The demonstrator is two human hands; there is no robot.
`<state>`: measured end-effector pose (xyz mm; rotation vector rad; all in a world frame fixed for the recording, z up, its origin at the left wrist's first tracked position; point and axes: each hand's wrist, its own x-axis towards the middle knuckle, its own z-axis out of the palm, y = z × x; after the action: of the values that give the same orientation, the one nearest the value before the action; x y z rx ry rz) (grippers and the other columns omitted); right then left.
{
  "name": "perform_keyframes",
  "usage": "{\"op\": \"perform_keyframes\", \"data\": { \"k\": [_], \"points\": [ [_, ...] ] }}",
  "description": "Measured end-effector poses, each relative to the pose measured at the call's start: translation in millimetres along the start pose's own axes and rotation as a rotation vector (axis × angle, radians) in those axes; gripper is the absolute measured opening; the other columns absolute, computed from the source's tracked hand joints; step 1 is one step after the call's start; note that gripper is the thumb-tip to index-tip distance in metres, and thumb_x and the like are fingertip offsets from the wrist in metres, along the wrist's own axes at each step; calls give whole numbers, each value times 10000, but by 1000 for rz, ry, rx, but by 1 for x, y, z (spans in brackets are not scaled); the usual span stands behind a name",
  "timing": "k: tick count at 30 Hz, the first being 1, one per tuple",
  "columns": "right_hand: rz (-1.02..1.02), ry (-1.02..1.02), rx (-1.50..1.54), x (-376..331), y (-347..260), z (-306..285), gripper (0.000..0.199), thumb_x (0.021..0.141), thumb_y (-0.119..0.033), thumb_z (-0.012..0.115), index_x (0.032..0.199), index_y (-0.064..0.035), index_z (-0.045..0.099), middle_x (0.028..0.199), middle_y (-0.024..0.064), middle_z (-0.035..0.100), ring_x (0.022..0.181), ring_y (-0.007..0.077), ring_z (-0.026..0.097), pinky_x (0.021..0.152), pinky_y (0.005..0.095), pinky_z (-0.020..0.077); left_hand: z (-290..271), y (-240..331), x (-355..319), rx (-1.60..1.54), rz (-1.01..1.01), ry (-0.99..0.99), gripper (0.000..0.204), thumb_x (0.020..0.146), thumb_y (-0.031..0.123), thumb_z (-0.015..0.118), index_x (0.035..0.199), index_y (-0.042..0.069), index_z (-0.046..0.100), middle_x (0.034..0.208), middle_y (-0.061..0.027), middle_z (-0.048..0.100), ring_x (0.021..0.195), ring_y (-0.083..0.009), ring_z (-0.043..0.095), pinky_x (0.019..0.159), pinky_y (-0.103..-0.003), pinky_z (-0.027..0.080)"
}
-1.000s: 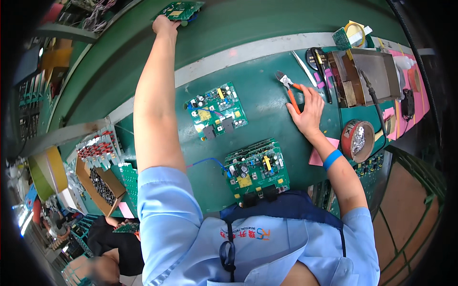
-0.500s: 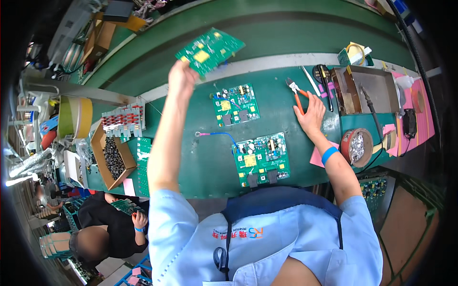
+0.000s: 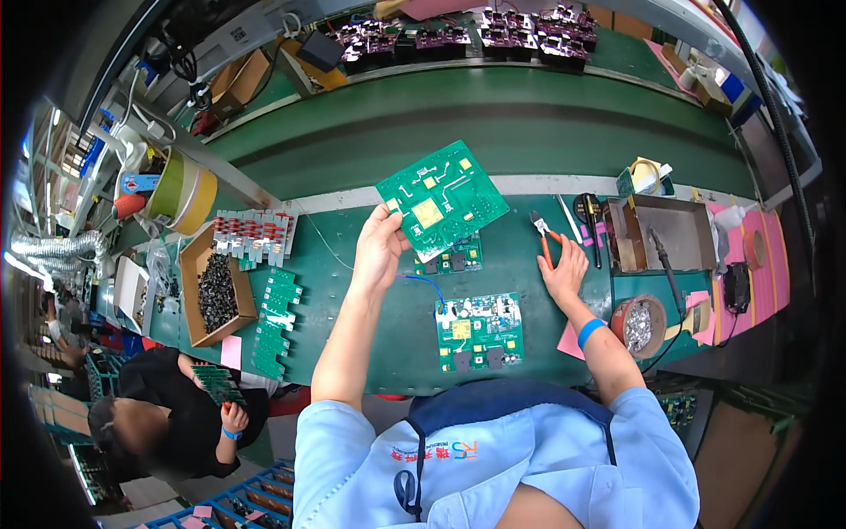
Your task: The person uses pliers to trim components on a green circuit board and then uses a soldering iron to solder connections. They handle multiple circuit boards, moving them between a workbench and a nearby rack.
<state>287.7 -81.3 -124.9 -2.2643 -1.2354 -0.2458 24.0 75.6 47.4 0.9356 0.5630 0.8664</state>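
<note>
3 green circuit boards up front: 1 lifted board point(image 3: 442, 210), 1 half hidden under it point(image 3: 458, 257), 1 flat on the bench point(image 3: 478, 331). Also 1 pair of orange-handled cutters point(image 3: 540, 234), 1 cardboard box of black parts point(image 3: 214, 289), 2 tape rolls point(image 3: 181, 189), 1 soldering iron point(image 3: 663, 256).

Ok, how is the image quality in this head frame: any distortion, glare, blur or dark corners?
Head view: strong fisheye bend, so the conveyor belt and bench edge curve toward the rim; black vignette fills the corners. Lighting is even and bright with soft shadows. The raised circuit board in the left hand and the right hand by the orange-handled cutters look sharp; things near the rim are smeared.
</note>
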Motion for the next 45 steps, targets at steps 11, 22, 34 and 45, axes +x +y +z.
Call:
{"op": "perform_keyframes", "data": {
  "k": [11,22,34,45],
  "points": [
    [1,-8,-4,0,-1,0,645,638,-304,670,1168,-63,393,1083,139,427,1047,291,385,891,400,268,0,-4,-3,-72,-24,-27,223,855,86,363,1054,1,416,1007,-108,544,868,-177,572,740,-325,481],
    [-6,-9,-14,0,0,0,648,635,-310,673,1164,-55,399,1069,139,429,1034,293,391,888,401,273,-13,-16,2,-136,-43,-32,233,857,82,358,1067,-2,412,1017,-119,540,876,-188,571,739,-324,489],
    [270,10,241,10,18,8,613,649,-290,675,1152,-41,429,1006,140,483,967,283,452,847,387,332,-13,-18,3,-135,-25,10,220,858,89,364,1044,-22,403,1003,-140,537,869,-202,575,731,-327,493],
    [-377,-75,183,34,-95,-109,612,519,-116,682,1101,-134,490,953,102,459,918,258,437,763,378,311,19,-31,4,-9,61,132,154,859,90,401,979,-7,401,952,-135,547,833,-188,578,694,-312,490]
  ]
}}
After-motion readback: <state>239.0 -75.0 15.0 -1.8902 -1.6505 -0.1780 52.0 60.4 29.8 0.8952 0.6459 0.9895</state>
